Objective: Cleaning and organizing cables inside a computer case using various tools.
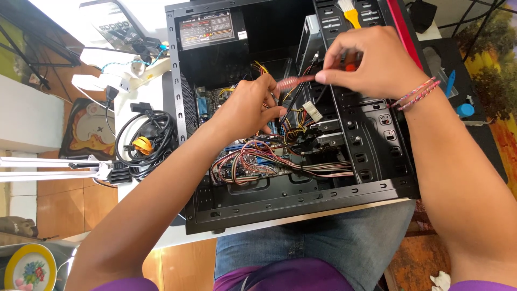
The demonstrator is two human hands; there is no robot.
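Observation:
An open black computer case lies on its side on a white table in front of me. Inside it my left hand is closed around a bundle of black and coloured cables above the motherboard. My right hand hovers over the drive bays and pinches a flat red ribbon cable between thumb and fingers. A white plastic connector hangs just below that cable. A tangle of flat grey and red wires lies across the bottom of the case.
The power supply sits in the case's upper left corner. A coil of black cable with a yellow piece lies left of the case. A yellow-handled brush rests on top. A blue pen lies at the right, a flowered plate at bottom left.

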